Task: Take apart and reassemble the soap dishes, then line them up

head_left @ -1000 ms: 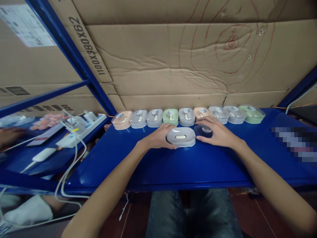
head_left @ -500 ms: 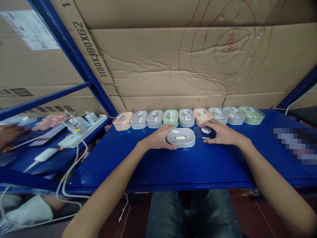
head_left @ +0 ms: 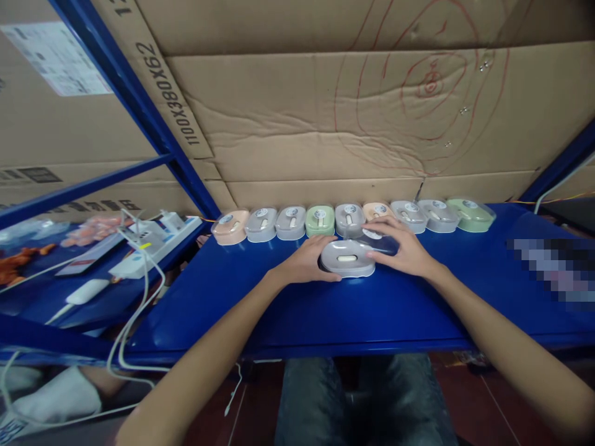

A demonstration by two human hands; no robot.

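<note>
The left hand (head_left: 304,263) is gripping the grey oval plastic case (head_left: 346,258) on the blue bench (head_left: 288,310) — the right hand (head_left: 402,251) is pressing a clear lid (head_left: 379,241) onto it, fingers closed on the lid, just before the row of pastel cases (head_left: 320,220).

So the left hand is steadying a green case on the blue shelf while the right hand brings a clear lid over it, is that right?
Not quite: the case is grey, not green. The head view shows the left hand steadying it on the blue shelf while the right hand brings the clear lid over it. The green cases stand in the row behind.
</note>
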